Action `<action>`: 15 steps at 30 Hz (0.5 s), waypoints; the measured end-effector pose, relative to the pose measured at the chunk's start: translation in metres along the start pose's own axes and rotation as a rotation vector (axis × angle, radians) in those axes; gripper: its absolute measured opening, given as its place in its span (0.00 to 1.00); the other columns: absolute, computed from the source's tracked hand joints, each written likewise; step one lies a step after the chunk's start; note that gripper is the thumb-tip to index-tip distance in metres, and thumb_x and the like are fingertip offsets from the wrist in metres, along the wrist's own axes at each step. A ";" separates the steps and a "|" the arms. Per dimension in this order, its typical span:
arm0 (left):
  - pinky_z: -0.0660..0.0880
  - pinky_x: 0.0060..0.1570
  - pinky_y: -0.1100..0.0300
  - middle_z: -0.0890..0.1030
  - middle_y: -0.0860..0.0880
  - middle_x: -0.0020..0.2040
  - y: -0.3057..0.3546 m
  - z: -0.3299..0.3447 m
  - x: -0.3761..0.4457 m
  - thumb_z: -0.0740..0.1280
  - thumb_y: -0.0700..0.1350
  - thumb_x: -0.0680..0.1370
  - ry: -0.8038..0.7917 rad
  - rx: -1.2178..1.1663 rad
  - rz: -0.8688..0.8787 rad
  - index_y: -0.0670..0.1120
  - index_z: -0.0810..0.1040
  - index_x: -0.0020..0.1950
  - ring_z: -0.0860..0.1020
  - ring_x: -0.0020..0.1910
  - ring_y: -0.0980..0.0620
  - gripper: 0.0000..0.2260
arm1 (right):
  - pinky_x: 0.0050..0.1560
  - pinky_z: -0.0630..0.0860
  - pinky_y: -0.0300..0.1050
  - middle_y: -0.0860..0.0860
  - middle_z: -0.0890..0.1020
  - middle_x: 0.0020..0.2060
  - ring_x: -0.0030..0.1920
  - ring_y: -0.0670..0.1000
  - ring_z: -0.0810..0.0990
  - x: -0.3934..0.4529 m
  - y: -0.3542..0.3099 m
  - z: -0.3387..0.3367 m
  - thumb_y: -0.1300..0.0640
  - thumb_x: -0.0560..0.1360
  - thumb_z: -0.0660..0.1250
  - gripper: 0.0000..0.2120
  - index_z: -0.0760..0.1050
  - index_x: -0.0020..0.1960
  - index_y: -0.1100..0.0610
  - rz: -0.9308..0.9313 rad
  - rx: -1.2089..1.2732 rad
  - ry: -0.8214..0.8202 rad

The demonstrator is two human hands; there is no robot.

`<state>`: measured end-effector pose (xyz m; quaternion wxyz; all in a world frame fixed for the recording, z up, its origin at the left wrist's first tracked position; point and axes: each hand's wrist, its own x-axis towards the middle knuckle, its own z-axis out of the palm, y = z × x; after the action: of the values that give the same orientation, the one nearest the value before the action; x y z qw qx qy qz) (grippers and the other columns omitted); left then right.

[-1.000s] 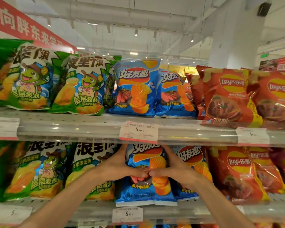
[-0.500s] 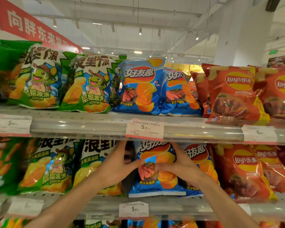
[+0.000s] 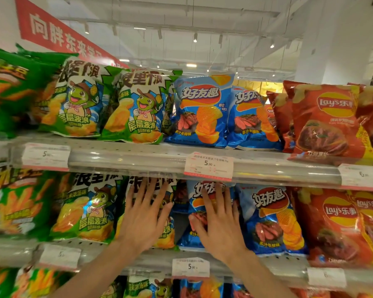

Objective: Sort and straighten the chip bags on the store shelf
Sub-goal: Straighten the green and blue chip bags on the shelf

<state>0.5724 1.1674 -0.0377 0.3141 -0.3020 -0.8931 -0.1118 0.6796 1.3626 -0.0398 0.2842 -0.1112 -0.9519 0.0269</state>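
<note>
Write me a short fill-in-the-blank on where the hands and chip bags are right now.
1. The left hand lies flat on a ____ chip bag.
2. The right hand presses a ____ chip bag.
3. Both hands are at the shelf ____ the 5.90 price tag.
4. The bags farthest right are ____.

Missing words: green; blue; below; red

Two shelves in view. Upper shelf [image 3: 125, 157]: green bags [image 3: 136, 108] at left, blue bags [image 3: 202, 110] in the middle, red bags [image 3: 325, 119] at right, all standing, leaning back. Price tags [image 3: 208, 166] clipped on its clear front rail. Lower shelf [image 3: 142, 258]: same order, green bags [image 3: 84, 207], blue bags [image 3: 271, 220], red bags [image 3: 336, 226]. A dark gap sits between green and blue here. Price tag [image 3: 191, 267] on the front edge. Tops of more bags show below.
</note>
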 end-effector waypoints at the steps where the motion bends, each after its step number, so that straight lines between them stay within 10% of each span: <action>1: 0.46 0.75 0.40 0.60 0.45 0.79 0.000 0.000 0.000 0.44 0.61 0.84 -0.001 0.005 0.004 0.54 0.56 0.80 0.55 0.79 0.44 0.26 | 0.77 0.44 0.66 0.54 0.40 0.80 0.79 0.60 0.36 -0.001 -0.004 0.002 0.30 0.78 0.44 0.36 0.44 0.81 0.45 0.003 -0.002 -0.003; 15: 0.52 0.74 0.34 0.64 0.38 0.77 0.004 -0.009 -0.001 0.49 0.60 0.82 0.022 0.041 0.097 0.50 0.61 0.79 0.59 0.78 0.39 0.27 | 0.75 0.37 0.67 0.52 0.32 0.78 0.76 0.55 0.27 -0.004 -0.011 0.004 0.31 0.79 0.40 0.34 0.35 0.79 0.43 0.010 -0.001 -0.051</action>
<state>0.5800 1.1669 -0.0310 0.3351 -0.3371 -0.8760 -0.0815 0.6783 1.3513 -0.0440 0.2598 -0.1153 -0.9583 0.0306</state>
